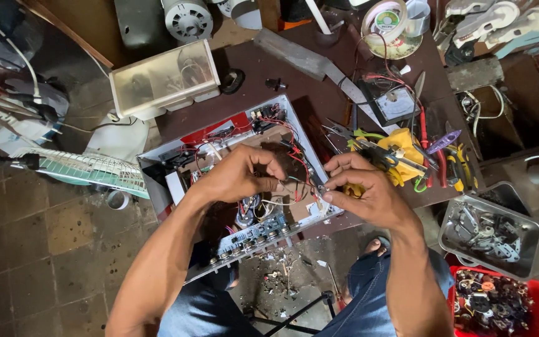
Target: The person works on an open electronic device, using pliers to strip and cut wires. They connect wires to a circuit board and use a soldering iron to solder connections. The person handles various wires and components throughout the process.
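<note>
Red and black wires [294, 163] loose in open chassis [232, 187], both hands [238, 178] [363, 190] pinching a lead; wiring unfinished, cover off.

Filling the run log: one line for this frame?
left hand: pinching wires | right hand: holding small metal part | under hands: open chassis

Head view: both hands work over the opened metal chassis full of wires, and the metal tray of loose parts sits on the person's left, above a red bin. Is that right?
Not quite. In the head view the metal tray sits on the person's right, above the red bin. Both the left hand and right hand do work over the opened chassis.
</note>
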